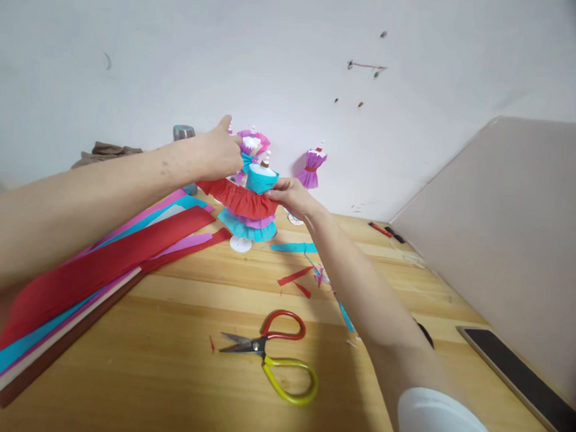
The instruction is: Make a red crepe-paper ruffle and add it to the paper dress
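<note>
A small dress form [262, 179] wears a blue paper bodice over tiered blue and purple ruffles, on a white round base. A gathered red ruffle [249, 202] hangs around its front at the waist. My right hand [292, 196] pinches the ruffle's right end against the form's waist. My left hand [219, 152] is at the form's left, above the ruffle's left part; one finger points up and the others are bent, and what they hold is hidden. Scissors [259, 346] with one red and one yellow handle lie open in front.
Crepe paper sheets [112, 256] are stacked at the left. Behind stand other dressed forms, one in purple [312, 168]. Paper scraps [295, 276] lie right of centre. A phone [518, 377], a red marker [380, 230] and a cup [183, 132] are also there.
</note>
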Demonstrator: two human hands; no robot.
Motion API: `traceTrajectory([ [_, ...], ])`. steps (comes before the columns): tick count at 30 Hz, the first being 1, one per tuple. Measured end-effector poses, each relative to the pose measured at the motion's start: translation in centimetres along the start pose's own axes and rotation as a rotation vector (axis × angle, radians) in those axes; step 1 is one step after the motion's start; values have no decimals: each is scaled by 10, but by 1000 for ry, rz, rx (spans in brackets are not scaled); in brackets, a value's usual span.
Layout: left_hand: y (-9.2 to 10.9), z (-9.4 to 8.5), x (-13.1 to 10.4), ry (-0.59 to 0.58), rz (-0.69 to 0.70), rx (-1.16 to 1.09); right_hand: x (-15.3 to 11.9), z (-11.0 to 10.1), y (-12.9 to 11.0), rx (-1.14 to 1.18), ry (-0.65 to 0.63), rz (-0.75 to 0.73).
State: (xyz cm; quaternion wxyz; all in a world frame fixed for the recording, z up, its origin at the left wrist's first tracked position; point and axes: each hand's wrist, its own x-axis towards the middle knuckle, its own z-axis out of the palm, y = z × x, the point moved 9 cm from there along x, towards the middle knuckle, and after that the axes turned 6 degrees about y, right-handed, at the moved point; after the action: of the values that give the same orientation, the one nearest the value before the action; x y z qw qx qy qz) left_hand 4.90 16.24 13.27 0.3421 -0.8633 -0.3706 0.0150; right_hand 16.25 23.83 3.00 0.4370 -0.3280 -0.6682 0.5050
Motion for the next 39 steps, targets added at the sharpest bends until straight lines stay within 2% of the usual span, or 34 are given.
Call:
traceTrajectory([
  [10, 6, -9, 4, -78, 50, 254, 3, 8, 6, 109, -71, 58],
  [19, 4, -3, 4, -83, 24, 190, 8, 8, 10, 133, -85, 49],
  [23, 4, 3, -5, -151, -29, 105, 9, 9, 11, 155, -102, 49],
  [26, 9, 7, -18, -192, -15, 103, 11, 10, 11, 172, -116, 43],
  [34, 36, 2, -38, -36, 65, -28, 16, 7, 17, 192, -124, 35],
  [39, 41, 11, -38, -26, 82, -41, 18, 7, 19, 189, -134, 30],
])
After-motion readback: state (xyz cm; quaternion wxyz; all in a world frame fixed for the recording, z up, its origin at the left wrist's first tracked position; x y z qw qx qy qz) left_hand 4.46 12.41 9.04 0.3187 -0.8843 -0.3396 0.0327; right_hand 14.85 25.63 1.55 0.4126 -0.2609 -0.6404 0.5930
